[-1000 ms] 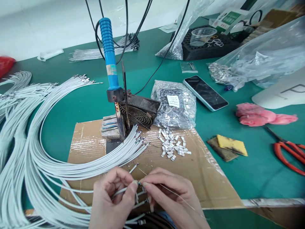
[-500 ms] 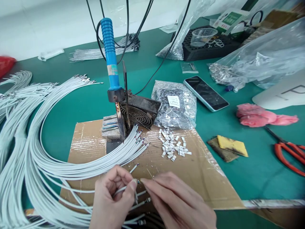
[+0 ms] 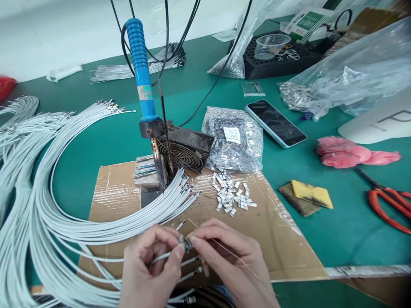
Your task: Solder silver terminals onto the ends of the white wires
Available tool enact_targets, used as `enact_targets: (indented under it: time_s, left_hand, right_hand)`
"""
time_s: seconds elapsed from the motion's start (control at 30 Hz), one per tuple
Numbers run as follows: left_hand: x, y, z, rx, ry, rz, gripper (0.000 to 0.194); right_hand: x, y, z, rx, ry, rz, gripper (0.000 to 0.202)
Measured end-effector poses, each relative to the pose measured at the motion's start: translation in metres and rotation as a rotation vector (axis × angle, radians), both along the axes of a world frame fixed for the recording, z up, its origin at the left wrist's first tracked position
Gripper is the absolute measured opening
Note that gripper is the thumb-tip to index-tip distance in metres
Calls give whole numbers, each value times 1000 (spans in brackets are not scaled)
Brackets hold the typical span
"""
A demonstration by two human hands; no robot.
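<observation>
My left hand (image 3: 154, 261) is closed around a white cable (image 3: 160, 257), its thumb and forefinger pinched near the cable's end. Against those fingertips, my right hand (image 3: 229, 256) pinches at the same end, where small coloured wires show. A thin wire (image 3: 236, 256) runs back across the right hand's fingers. Just beyond the hands, a bundle of white cables (image 3: 128, 224) curves over the cardboard (image 3: 257, 248). Small white connectors (image 3: 229, 194) lie loose on the cardboard to the right of the bundle's tips.
A blue-handled soldering iron (image 3: 139, 64) stands upright before a dark fan (image 3: 186, 149). Behind the connectors lie a plastic bag (image 3: 233, 139) and a phone (image 3: 276, 124). Farther right are a yellow sponge (image 3: 311, 193), pink cloth (image 3: 353, 152) and red-handled scissors (image 3: 388, 209).
My right hand has turned and drawn its fingers in against the left fingertips at the cable end. The thin wire now shows along the right hand. The view has shifted slightly.
</observation>
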State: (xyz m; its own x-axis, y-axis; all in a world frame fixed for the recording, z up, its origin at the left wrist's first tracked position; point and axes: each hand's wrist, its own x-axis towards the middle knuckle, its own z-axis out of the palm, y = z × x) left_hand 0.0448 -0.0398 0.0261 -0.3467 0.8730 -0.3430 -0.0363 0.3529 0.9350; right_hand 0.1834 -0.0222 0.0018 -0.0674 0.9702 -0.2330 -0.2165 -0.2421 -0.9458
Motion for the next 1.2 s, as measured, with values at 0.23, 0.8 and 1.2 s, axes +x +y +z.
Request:
enact_targets:
  time_s: [0.23,0.8,1.2]
  left_hand:
    - [1,1,-1,-1,1,-6,12]
    - [-1,3,-5,-3,37,-35,12]
    - [-7,19,-6,-29,51,78,13]
  right_hand:
    - [-1,1,-4,-11,22,19,11]
    - [0,0,-6,130,-82,0,12]
    - [8,4,-11,281,-448,41,24]
